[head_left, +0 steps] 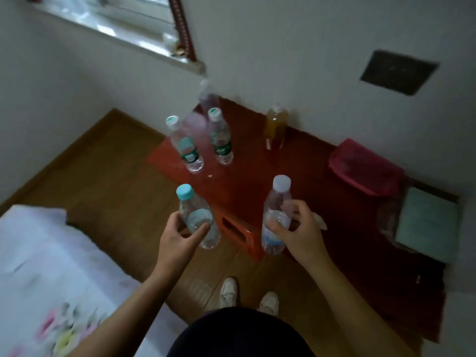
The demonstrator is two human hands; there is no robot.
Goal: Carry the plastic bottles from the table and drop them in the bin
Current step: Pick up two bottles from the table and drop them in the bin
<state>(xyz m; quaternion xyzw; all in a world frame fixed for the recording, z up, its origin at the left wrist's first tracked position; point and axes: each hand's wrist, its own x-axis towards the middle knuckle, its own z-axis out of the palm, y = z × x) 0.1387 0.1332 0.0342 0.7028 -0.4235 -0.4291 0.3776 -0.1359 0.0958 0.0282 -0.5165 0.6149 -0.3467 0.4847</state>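
Left hand (175,240) grips a blue-capped bottle (192,207), right hand (301,233) a white-capped bottle (277,199); amber bottle (277,127) stands at the red tabletop's (252,176) far edge.

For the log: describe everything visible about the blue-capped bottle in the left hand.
The blue-capped bottle is clear plastic with a light turquoise screw cap and a pale label band round its middle. Contents cannot be told. It is held nearly upright, cap leaning slightly left, by the near corner of the red table, with the left hand gripping its lower body.
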